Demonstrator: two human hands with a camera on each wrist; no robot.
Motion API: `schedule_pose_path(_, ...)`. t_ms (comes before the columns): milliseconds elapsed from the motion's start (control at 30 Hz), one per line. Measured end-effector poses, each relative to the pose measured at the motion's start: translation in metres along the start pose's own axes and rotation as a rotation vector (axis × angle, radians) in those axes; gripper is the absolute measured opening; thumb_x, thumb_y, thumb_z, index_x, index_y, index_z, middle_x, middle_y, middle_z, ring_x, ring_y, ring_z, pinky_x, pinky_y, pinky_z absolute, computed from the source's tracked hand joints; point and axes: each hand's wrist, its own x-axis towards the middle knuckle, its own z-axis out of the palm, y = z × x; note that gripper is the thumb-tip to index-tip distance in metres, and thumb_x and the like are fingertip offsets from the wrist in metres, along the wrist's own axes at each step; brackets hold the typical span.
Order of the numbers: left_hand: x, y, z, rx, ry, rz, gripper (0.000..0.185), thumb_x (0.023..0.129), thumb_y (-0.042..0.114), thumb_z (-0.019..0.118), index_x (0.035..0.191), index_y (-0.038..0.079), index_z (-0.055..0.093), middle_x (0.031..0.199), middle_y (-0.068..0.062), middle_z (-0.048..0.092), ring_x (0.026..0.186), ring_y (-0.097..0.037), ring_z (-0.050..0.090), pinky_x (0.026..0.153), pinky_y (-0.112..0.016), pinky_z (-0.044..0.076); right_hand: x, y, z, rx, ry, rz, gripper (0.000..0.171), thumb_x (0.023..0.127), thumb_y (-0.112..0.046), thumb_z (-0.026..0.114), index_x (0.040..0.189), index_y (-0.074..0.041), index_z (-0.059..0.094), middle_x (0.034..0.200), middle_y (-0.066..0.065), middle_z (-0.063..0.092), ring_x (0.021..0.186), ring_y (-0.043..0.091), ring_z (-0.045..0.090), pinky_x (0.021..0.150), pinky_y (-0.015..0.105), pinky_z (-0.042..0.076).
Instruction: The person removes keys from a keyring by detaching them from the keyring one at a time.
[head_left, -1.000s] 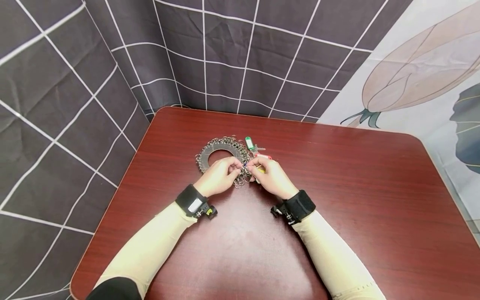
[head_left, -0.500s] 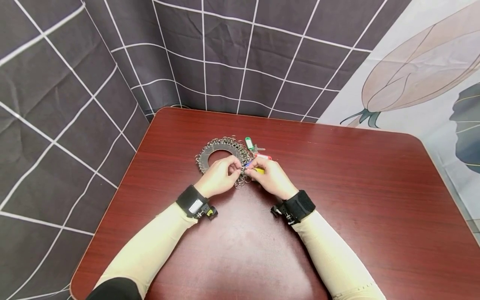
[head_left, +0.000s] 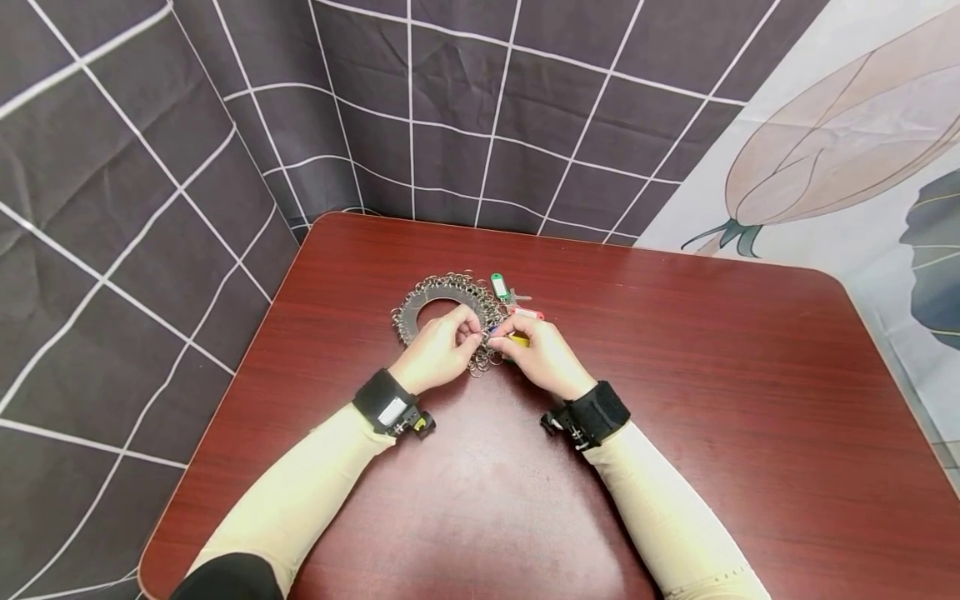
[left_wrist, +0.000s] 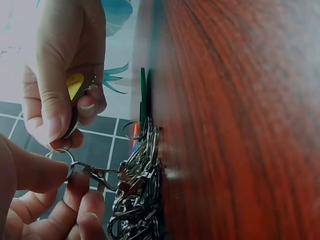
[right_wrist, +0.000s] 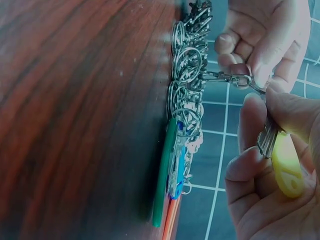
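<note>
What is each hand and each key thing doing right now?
Left hand: pinches a small split ring.
Right hand: grips the yellow-tagged key.
Ring organiser: flat on the table, loaded with rings.
Green tag: lying on the table.
Red tag: lying beside the right hand.

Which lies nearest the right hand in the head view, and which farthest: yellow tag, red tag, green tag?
From the right hand:
1. yellow tag, pinched in its fingers.
2. red tag, on the table just beyond the fingertips.
3. green tag, farther back, beside the disc of key rings.
</note>
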Motion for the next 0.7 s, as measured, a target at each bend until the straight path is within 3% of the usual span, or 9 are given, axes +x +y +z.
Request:
schedule_pose_path(267,-0.0002,0.0002,0.0009,0.036,-0.004,0.022,0.007,0.093,0.008,0.058,0.097,0.012,0.054,0.084,0.002,0.057,0.077,-0.012,0.055,0.069,-0.029,0.047,-0.0011,-0.002,0.0004,0.01,-0.018,0.037,0.007,0.09,-0.025,0.069,0.089,-0.018,0.071,0.081,-0.007,0.06,0.065,0.009,0.054,0.06,0.025,0.046)
schedule_pose_path(500,0.0004,-0.0003,0.0015,0.031,0.034,0.031,0.008,0.094,0.01,0.061,0.101,0.007,0.063,0.085,0.0,0.063,0.078,-0.012,0.06,0.072,-0.028,0.05,-0.0013,-0.0018,0.0003,0.02,-0.021,0.056,0.006,0.093,-0.02,0.066,0.092,-0.015,0.07,0.073,-0.004,0.061,0.058,0.011,0.056,0.053,0.027,0.048)
schedule_pose_path(700,0.0001,0.0004,0.0007,0.026,-0.029,0.026,0.005,0.091,0.008,0.061,0.095,0.011,0.06,0.082,0.001,0.059,0.075,-0.011,0.057,0.067,-0.027,0.049,-0.0003,-0.0011,0.0004,0.016,-0.007,0.068,0.005,0.094,-0.02,0.064,0.092,-0.017,0.068,0.072,-0.004,0.059,0.056,0.011,0.055,0.051,0.028,0.048)
